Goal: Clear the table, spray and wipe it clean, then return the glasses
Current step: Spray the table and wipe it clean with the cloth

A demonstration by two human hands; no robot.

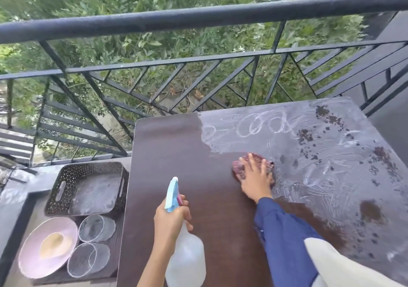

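A dark brown table (176, 154) fills the middle and right; its right half is smeared with white streaks and dark wet spots, its left half looks dark and clean. My right hand (256, 177) presses flat, fingers spread, on a reddish cloth (239, 168) near the table's centre. My left hand (171, 220) grips the neck of a clear spray bottle (186, 262) with a blue nozzle, held above the table's near left part. Two clear glasses (97, 228) (88, 259) stand on the floor to the left of the table.
A pale pink bowl (47, 247) sits beside the glasses, with a dark perforated basket (87, 187) behind them. A black metal railing (198, 63) runs along the far side, with green foliage beyond it.
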